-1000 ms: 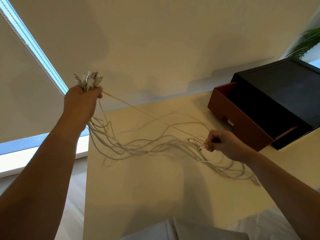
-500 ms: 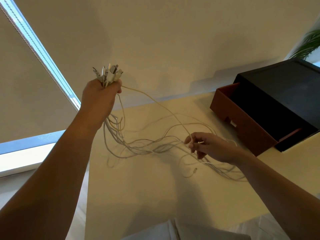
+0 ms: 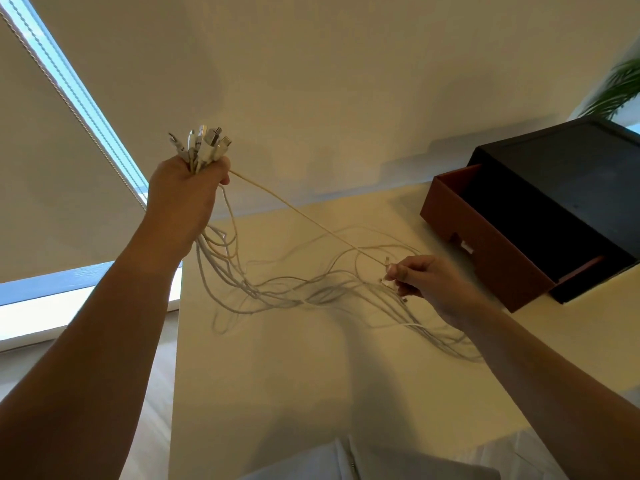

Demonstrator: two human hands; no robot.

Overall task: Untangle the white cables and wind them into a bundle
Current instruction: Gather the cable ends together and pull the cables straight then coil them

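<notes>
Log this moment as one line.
left hand: grips connector ends, raised | right hand: pinches end of single cable | single cable: taut between hands | other cables: loose on table

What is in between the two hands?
In the head view, one white cable stretches tight from the left hand to the right hand, which pinches it. Beneath it, loose cables sag onto the table.

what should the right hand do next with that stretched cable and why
Probably the right hand should carry its pinched end up to the left hand, which grips the connector ends. That stretched cable runs straight between both hands, while the loose cables lie tangled on the table.
</notes>
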